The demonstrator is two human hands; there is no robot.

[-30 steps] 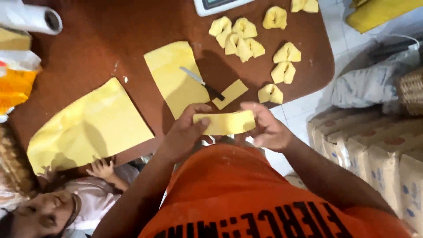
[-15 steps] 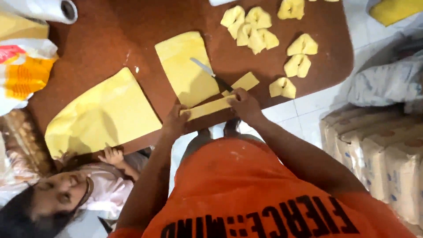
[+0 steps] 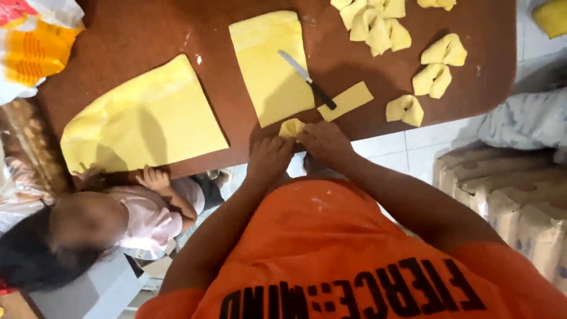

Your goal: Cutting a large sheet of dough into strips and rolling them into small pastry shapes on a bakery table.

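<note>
My left hand [image 3: 269,156] and my right hand [image 3: 323,142] meet at the near edge of the brown table [image 3: 142,35], both pinching a small folded piece of yellow dough [image 3: 291,127]. Most of that piece is hidden by my fingers. Just beyond my hands lies a rectangular dough sheet [image 3: 269,65] with a black-handled knife [image 3: 307,80] resting across its right edge. A cut dough strip [image 3: 348,100] sits beside the knife handle. Several folded dough pieces [image 3: 378,26] lie at the far right, with others [image 3: 434,77] closer in.
A large yellow dough sheet [image 3: 147,121] covers the table's left. A small child [image 3: 112,221] stands at the near left edge with a hand on the table. An orange-and-white bag [image 3: 32,41] is at far left. Stacked sacks [image 3: 508,195] stand on the tiled floor, right.
The long dough strip I held stretched between both hands is now folded into a small bundle, and my hands have come together over it. The view has moved closer to the table.
</note>
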